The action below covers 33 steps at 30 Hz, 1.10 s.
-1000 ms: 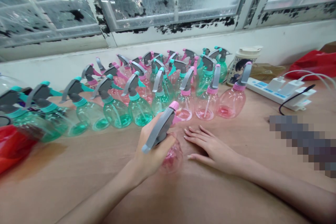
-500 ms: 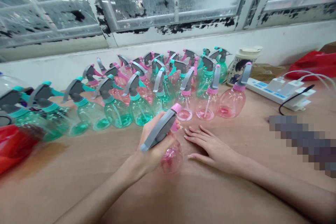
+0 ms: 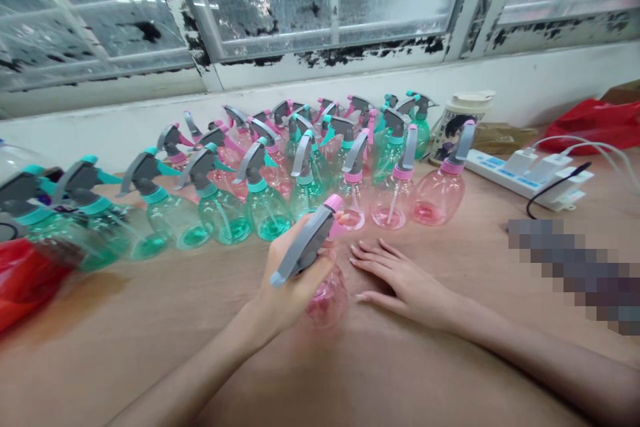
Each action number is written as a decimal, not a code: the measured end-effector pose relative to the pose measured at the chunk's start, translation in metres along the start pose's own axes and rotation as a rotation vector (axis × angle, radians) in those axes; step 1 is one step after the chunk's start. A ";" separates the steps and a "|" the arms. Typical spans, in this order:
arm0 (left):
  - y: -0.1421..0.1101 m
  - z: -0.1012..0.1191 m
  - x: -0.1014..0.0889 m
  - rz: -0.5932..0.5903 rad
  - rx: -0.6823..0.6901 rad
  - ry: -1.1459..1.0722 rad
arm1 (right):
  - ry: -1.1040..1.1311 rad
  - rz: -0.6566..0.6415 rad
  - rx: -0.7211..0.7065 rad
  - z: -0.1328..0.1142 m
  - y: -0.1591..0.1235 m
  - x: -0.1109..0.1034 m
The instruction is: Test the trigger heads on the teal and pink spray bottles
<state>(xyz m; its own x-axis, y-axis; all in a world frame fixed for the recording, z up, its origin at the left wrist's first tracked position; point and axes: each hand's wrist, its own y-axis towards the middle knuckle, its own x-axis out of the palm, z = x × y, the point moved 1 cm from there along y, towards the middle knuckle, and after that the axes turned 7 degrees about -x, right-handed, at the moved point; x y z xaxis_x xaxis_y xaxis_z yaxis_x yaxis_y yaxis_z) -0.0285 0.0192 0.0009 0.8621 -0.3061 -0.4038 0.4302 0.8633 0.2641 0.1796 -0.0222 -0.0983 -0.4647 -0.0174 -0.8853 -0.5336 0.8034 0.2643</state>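
My left hand (image 3: pixel 287 287) is wrapped round the neck of a pink spray bottle (image 3: pixel 327 297) standing on the wooden table (image 3: pixel 380 373). Its grey trigger head (image 3: pixel 303 247) with a pink nozzle points away from me. My right hand (image 3: pixel 400 280) lies flat on the table just right of that bottle, fingers stretched out and holding nothing. Behind both hands stand several rows of pink spray bottles (image 3: pixel 440 190) and green spray bottles (image 3: pixel 265 207) with grey trigger heads.
A white power strip (image 3: pixel 525 177) with plugs and cables lies at the right. A printed cup with a lid (image 3: pixel 457 120) stands by the wall. Red plastic bags sit at the far right (image 3: pixel 595 123) and near left (image 3: pixel 25 277). A window wall runs behind.
The trigger head of the held bottle has shifted slightly in my left hand. My right hand stays flat in the same place.
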 end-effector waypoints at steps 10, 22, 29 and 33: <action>0.003 0.000 0.002 0.068 -0.073 -0.015 | 0.109 0.075 0.002 -0.012 0.001 -0.010; 0.011 0.013 0.063 0.089 0.010 0.025 | 0.274 0.395 0.101 -0.054 -0.013 -0.036; 0.026 0.035 0.117 -0.037 0.105 0.014 | 0.164 0.525 0.205 -0.046 -0.045 -0.059; 0.032 0.042 0.135 -0.163 0.176 0.069 | 0.070 0.477 0.261 -0.024 -0.074 -0.079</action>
<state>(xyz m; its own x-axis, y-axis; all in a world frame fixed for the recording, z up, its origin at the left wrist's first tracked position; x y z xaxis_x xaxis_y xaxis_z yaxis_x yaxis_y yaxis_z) 0.1127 -0.0113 -0.0088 0.7594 -0.4022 -0.5113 0.6077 0.7193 0.3367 0.2390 -0.0945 -0.0387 -0.6628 0.3522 -0.6608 -0.0635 0.8529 0.5182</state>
